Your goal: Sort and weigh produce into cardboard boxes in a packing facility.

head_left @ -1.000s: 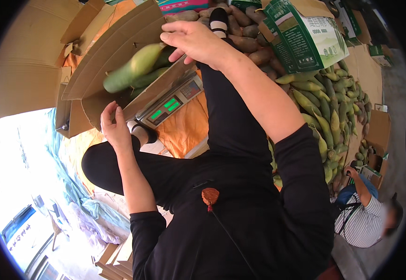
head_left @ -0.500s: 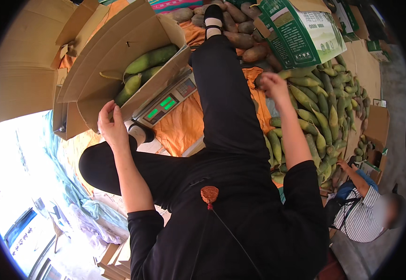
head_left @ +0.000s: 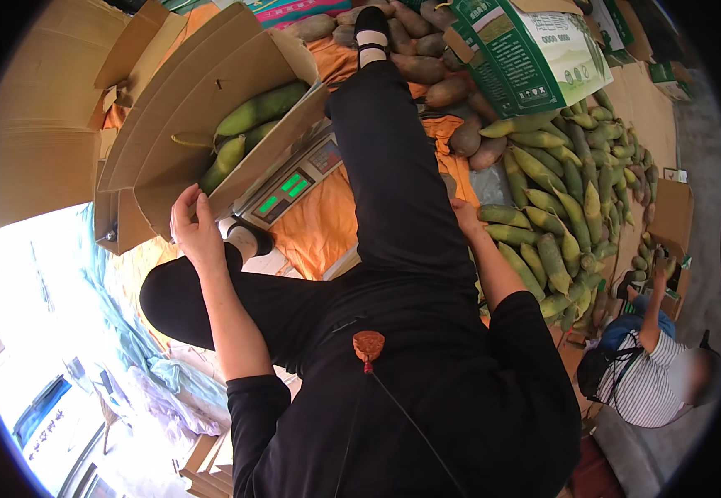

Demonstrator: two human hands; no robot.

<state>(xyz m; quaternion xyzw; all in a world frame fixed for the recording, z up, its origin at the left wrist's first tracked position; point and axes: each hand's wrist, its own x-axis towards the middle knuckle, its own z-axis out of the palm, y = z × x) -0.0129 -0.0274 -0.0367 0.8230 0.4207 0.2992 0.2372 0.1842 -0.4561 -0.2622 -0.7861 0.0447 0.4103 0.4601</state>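
My left hand [head_left: 196, 229] is at the near corner of a cardboard box [head_left: 265, 170], thumb and fingers apart, with nothing visible between them. Several long green radishes [head_left: 254, 112] lie inside this box, which rests on a scale [head_left: 290, 184] with lit green displays. Low beside my right thigh is my right hand [head_left: 466, 218], its fingers curled and partly hidden by the leg; what they hold, if anything, cannot be made out. A large pile of green radishes [head_left: 547, 207] lies just right of it. Several reddish-brown roots [head_left: 448, 93] lie beyond.
A green and white carton [head_left: 535, 62] stands at the far edge of the pile. Orange cloth [head_left: 315, 224] covers the floor under my legs. Another person [head_left: 647, 382] in a striped shirt is at the right, near an open cardboard box [head_left: 672, 217]. Large cardboard flaps [head_left: 37, 116] rise at left.
My right hand has come down and nearer, from the reddish-brown roots to beside my thigh. My left hand stays at the box corner. The other person's arm has moved.
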